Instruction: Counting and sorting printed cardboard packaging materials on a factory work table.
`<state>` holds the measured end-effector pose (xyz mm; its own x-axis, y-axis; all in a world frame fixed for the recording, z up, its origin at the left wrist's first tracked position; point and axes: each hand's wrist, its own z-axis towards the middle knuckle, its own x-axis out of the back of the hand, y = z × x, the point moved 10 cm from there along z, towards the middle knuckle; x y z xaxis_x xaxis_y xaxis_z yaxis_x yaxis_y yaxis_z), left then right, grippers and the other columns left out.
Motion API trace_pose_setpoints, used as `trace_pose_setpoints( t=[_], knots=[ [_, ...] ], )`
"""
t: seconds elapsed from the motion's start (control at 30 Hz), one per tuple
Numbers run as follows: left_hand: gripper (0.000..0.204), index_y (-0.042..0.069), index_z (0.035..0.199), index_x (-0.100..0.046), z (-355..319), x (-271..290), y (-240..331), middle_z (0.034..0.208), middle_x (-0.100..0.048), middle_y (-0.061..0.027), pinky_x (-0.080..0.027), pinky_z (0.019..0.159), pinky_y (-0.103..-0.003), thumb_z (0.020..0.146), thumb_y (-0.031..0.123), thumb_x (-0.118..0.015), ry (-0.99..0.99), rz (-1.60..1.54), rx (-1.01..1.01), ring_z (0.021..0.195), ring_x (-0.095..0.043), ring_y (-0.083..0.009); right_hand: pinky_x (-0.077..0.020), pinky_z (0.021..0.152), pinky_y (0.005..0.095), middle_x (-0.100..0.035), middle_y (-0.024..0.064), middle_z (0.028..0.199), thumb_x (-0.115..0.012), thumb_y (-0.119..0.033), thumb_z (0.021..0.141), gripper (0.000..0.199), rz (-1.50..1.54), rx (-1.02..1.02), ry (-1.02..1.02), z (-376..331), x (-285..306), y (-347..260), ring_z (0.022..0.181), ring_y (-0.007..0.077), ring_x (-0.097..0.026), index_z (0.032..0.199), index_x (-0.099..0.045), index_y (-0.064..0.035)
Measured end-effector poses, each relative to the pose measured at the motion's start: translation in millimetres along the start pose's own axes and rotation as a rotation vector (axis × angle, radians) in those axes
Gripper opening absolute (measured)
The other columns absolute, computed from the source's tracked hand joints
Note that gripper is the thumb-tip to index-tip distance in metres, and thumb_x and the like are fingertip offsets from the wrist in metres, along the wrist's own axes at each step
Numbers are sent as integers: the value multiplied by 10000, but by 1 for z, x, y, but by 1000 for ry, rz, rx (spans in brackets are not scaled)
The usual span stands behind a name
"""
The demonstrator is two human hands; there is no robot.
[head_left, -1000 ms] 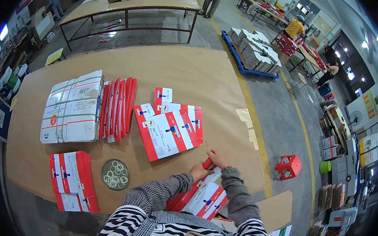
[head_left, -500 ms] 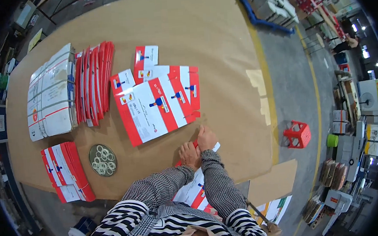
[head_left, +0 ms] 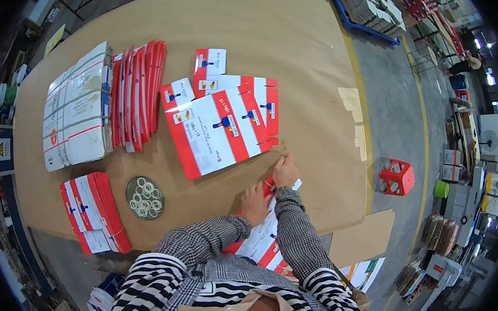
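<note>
My left hand [head_left: 254, 203] and my right hand [head_left: 285, 171] both grip a stack of flat red and white cartons [head_left: 262, 240] that lies on the near edge of the brown work table [head_left: 288, 54], partly hidden under my forearms. Just beyond my hands a fanned pile of flat red and white cartons [head_left: 224, 125] lies on the table. A round dark dish of white rubber bands [head_left: 145, 197] sits to the left of my left hand.
A banded bundle of cartons [head_left: 94, 212] lies at the near left. A tall white strapped stack [head_left: 75, 107] and upright red cartons [head_left: 138, 94] stand at the far left. A red plastic stool [head_left: 396, 177] stands on the floor to the right. Pallets and shelves line the right side.
My head has come forward over the table, so everything looks nearer. Both hands have stayed on the carton stack at the near edge, with the right hand now further forward toward the fanned pile.
</note>
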<state>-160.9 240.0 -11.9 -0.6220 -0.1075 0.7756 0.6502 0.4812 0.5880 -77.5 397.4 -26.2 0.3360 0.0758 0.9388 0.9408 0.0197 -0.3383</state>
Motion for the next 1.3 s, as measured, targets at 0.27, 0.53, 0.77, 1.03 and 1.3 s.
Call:
trace_pose_setpoints(
  t=[0.27,0.53,0.77,1.03,1.3],
  knots=[
    [640,-19,1250,-481,-80,1,-73,1157,-520,-181,-333,947,-478,868,488,-560,-240,150,-162,1084,-475,-329,-503,661,481,-682,134,866,-509,-232,911,176,94,-34,26,-2,3,-1,771,361,-652,1026,-596,-131],
    [682,-47,1236,-484,-87,-10,-86,1130,-506,-196,-329,962,-489,846,504,-576,-163,188,-273,1086,-457,-347,-504,662,479,-701,133,849,-516,-219,895,190,122,-30,54,-6,-2,-2,749,348,-666,1031,-605,-122],
    [806,-60,1336,-415,-111,9,-80,1230,-465,-215,-322,1003,-482,819,531,-599,-138,-61,-327,1137,-440,-359,-510,658,467,-699,92,828,-526,-258,903,186,115,-41,50,-7,0,8,743,345,-667,1031,-615,-157],
    [837,-46,1387,-369,-137,4,-96,1361,-418,-215,-318,1029,-465,831,549,-562,-25,90,-553,1215,-421,-333,-497,665,493,-694,143,853,-509,-287,917,216,118,-44,19,-9,-3,5,750,376,-658,1047,-609,-145],
    [797,-61,1347,-401,-126,14,-93,1333,-473,-240,-358,1029,-475,808,493,-595,-165,-74,-446,1208,-470,-386,-482,817,493,-662,218,1014,-449,-284,914,332,107,198,-259,9,-7,-3,962,406,-623,1096,-619,-64]
  ],
)
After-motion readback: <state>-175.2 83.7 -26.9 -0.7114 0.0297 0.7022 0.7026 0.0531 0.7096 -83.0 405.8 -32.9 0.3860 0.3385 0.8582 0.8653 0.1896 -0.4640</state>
